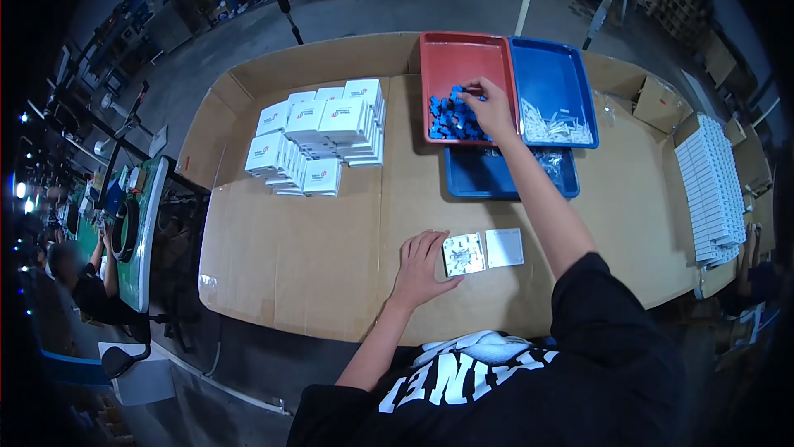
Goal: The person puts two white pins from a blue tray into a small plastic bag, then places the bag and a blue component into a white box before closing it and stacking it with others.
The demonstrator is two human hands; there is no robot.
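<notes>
My left hand (pixel 420 272) grips the left side of a white square plastic housing (pixel 464 254), thumb at the near edge and fingers at the far edge. Its open face shows parts inside, too small to name. Beside it on the right lies a flat white square cover (pixel 504 248). My right hand (pixel 490 108) is closed in a pinch over the red tray (pixel 466 58), with a small blue plastic part (pixel 457 93) at its fingertips. More blue parts (pixel 451 122) lie heaped in the tray below.
Stacked white printed boxes (pixel 318 129) stand on the cardboard-covered table (pixel 298 265). A blue tray (pixel 550 75) holds thin white pieces (pixel 556 127); another blue tray (pixel 488 174) sits partly beneath. White parts (pixel 710 191) line the right edge. Another person (pixel 95 286) works at a green table.
</notes>
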